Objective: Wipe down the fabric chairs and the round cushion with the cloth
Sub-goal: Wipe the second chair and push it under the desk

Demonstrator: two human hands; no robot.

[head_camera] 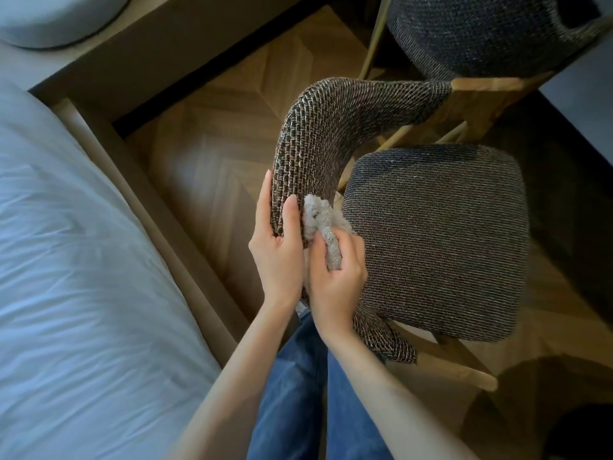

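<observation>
Left hand (pixel 278 247): I grasp the curved backrest (pixel 331 134) of the near chair. My fingers lie straight along its outer edge and my thumb lies over its top face, so the padded rim sits in the fork between them.
Left arm: bare, reaching up and forward from the lower middle of the view, wrist nearly straight.
Right hand (pixel 335 277): curled round the cloth (pixel 321 220), knuckles up, thumb side toward my left hand and touching it.
Right arm: bare, coming in from the lower right and crossing over the lower end of the backrest.
Cloth: pale grey and fluffy, bunched in my right fist. Its free end sticks out ahead of my fingers and presses against the inner face of the backrest, just beside my left thumb.
Seat (pixel 434 240): dark woven fabric, to the right of both hands, on pale wooden legs.
Second chair (pixel 481 31): same dark weave, at the top right, well apart from my hands.
Round cushion (pixel 49 18): pale grey, at the top left corner, only partly in view.
Bed (pixel 66 260): white sheets, along my left.
Floor (pixel 215 161): herringbone wood between bed and chair.
Jeans (pixel 298 393): blue, below my arms.
</observation>
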